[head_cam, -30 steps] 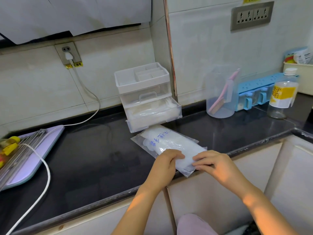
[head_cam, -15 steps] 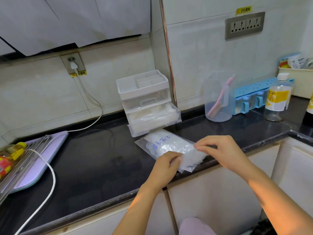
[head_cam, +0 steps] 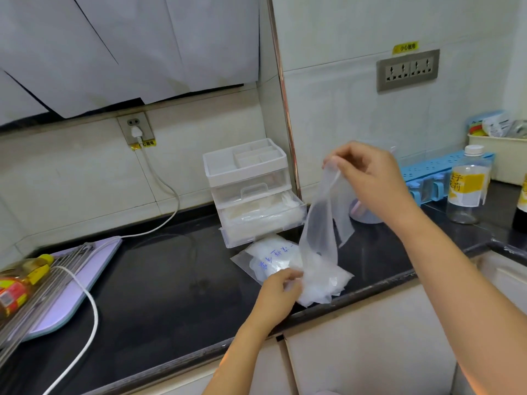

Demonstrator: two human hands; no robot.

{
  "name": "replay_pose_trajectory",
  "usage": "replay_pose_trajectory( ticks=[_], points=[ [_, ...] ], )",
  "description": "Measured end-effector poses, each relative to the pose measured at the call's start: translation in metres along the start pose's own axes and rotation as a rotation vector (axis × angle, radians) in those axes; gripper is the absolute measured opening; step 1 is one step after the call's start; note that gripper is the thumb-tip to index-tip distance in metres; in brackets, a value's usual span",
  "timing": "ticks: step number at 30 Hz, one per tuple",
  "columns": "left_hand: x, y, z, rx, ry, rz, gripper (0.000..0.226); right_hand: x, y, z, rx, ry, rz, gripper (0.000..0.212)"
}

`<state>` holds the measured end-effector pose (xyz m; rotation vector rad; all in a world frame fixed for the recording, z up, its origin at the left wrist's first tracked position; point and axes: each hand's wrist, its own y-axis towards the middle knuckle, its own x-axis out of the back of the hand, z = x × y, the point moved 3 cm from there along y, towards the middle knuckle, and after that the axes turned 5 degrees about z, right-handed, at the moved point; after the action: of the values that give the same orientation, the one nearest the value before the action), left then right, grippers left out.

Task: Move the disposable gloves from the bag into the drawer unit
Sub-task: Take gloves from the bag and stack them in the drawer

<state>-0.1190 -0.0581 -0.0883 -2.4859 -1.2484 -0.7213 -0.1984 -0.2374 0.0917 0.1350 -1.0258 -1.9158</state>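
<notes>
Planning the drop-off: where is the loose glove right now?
Head view, right of centre: the glove hangs from the right hand, its lower end at the bag, just right of the drawer unit.

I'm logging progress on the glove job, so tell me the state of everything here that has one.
Bag: lying on counter, mouth open, gripped by left hand.
Glove: pinched by right hand, hanging, lower end at bag mouth.
Lower drawer: pulled out, partly filled.
Upper drawer: shut.
Plug: in its socket.
Bottle: upright, capped.
</notes>
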Motion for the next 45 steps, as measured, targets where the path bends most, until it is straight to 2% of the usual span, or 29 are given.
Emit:
replay_pose_trajectory(
  ticks=[1, 3, 5, 8, 11, 13, 16, 21, 25, 28, 31, 33, 35, 37, 39, 41, 45],
  points=[
    [0.002, 0.002, -0.006, 0.059, -0.034, 0.063, 0.015, 0.0, 0.008, 0.007, 0.003, -0.028, 0.043, 0.012],
    [0.008, 0.005, -0.017, 0.142, -0.175, 0.158, 0.033, -0.006, 0.02, 0.019, -0.002, -0.132, 0.222, 0.012],
    [0.021, 0.008, -0.027, 0.015, -0.393, 0.03, 0.052, -0.016, 0.028, 0.027, -0.009, -0.238, 0.372, 0.012],
    [0.041, -0.003, -0.048, -0.18, -0.553, -0.035, 0.059, -0.031, 0.04, 0.028, -0.038, -0.321, 0.466, 0.011],
    [0.04, 0.004, -0.07, -0.208, -0.396, -0.053, 0.061, -0.043, 0.05, 0.021, -0.07, -0.362, 0.559, 0.013],
    [0.038, 0.007, -0.071, -0.186, -0.255, -0.069, 0.044, -0.045, 0.055, 0.017, -0.112, -0.297, 0.617, 0.01],
    [0.048, 0.011, -0.06, -0.147, -0.234, -0.134, 0.011, -0.041, 0.064, 0.008, -0.161, -0.269, 0.683, 0.008],
    [0.083, 0.021, -0.049, -0.089, -0.253, -0.206, 0.011, -0.044, 0.085, -0.022, -0.236, -0.372, 0.811, 0.01],
    [0.128, 0.036, -0.057, -0.113, -0.147, -0.414, 0.017, -0.058, 0.111, -0.041, -0.313, -0.398, 0.826, 0.005],
    [0.163, 0.054, -0.065, -0.142, -0.024, -0.523, 0.012, -0.072, 0.13, -0.049, -0.379, -0.269, 0.769, 0.004],
    [0.192, 0.073, -0.078, -0.176, 0.104, -0.605, 0.008, -0.09, 0.148, -0.06, -0.436, -0.017, 0.652, 0.007],
    [0.205, 0.075, -0.092, -0.243, 0.125, -0.708, 0.005, -0.097, 0.155, -0.064, -0.375, 0.148, 0.569, 0.008],
    [0.209, 0.067, -0.109, -0.36, 0.172, -0.797, 0.004, -0.097, 0.157, -0.066, -0.247, 0.182, 0.51, 0.009],
    [0.204, 0.053, -0.121, -0.505, 0.321, -0.838, 0.003, -0.091, 0.152, -0.067, -0.161, 0.179, 0.489, 0.012],
    [0.192, 0.04, -0.123, -0.623, 0.537, -0.791, 0.004, -0.082, 0.146, -0.073, -0.138, 0.202, 0.507, 0.022],
    [0.18, 0.037, -0.113, -0.66, 0.672, -0.65, 0.005, -0.076, 0.138, -0.08, -0.138, 0.183, 0.561, 0.027],
    [0.161, 0.059, -0.087, -0.494, 0.73, -0.352, 0.007, -0.082, 0.13, -0.102, -0.181, 0.05, 0.671, 0.03]
  ],
)
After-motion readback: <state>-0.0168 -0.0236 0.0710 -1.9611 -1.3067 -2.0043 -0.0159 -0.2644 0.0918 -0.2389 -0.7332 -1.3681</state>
